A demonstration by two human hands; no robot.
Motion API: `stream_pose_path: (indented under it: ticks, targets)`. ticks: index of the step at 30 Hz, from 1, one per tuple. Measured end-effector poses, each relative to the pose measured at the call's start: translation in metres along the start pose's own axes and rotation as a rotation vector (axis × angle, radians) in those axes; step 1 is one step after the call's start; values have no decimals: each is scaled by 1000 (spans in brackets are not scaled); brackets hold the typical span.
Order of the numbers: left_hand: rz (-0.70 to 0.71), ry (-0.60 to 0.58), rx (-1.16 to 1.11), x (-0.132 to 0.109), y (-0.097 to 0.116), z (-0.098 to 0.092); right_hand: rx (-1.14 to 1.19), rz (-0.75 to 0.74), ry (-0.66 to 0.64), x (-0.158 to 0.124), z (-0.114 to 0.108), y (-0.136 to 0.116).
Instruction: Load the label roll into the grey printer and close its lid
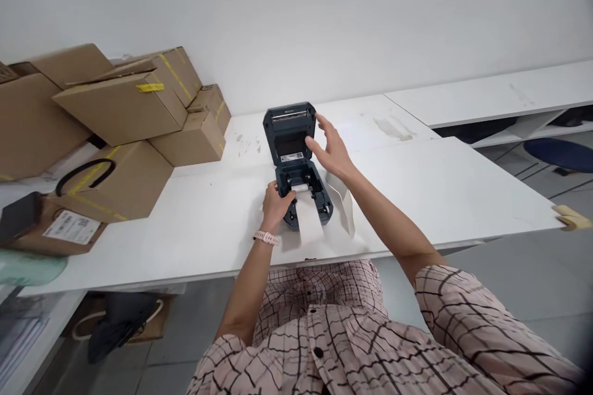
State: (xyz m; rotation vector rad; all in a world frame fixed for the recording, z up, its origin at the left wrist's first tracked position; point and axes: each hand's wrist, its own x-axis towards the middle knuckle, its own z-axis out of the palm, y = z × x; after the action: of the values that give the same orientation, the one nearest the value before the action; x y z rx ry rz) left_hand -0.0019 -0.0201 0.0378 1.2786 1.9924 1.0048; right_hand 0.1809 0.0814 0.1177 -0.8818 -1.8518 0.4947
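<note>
A dark label printer (289, 200) stands on the white table with its lid (291, 136) raised. Inside lies a small roll of white label paper (300, 189), and its strip (309, 222) runs out over the front toward me. My left hand (277, 203) is closed on the left side of the base, thumb over the rim by the roll. At the lid's right edge is my right hand (331, 151), thumb and fingers spread apart, fingertips at or touching the lid. A loose curved piece of white backing paper (343, 207) rests right of the printer.
Several cardboard boxes (120, 105) are piled at the left against the wall. A black curved strip (86, 176) lies on one box. Under the table at left is a dark bag (123, 321). A blue stool (560, 154) stands at the right, near a shelf unit (500, 99).
</note>
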Motion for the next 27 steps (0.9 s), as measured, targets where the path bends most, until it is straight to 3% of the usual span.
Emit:
stream_pose_path:
  ticks: [2, 6, 8, 14, 19, 22, 24, 27]
  targets:
    - [0, -1, 17, 2, 0, 1, -178, -83, -68, -9, 3, -2]
    - [-47, 7, 86, 14, 6, 2, -554, -133, -636, -24, 20, -3]
    - [-40, 0, 173, 22, 11, 0, -693, -142, -832, -24, 32, -1]
    - [92, -67, 379, 30, 18, -8, -734, -132, -1099, -12, 62, 7]
    - [116, -59, 339, 25, 13, -11, -640, -90, -1290, 5, 71, 9]
    - [95, -34, 263, 23, 8, -10, -529, -88, -1367, 16, 57, 4]
    - [85, -21, 232, 22, 6, -9, -308, -96, -1362, 19, 32, 1]
    - [93, -9, 201, 21, 2, -9, 245, -146, -1146, 2, -30, 6]
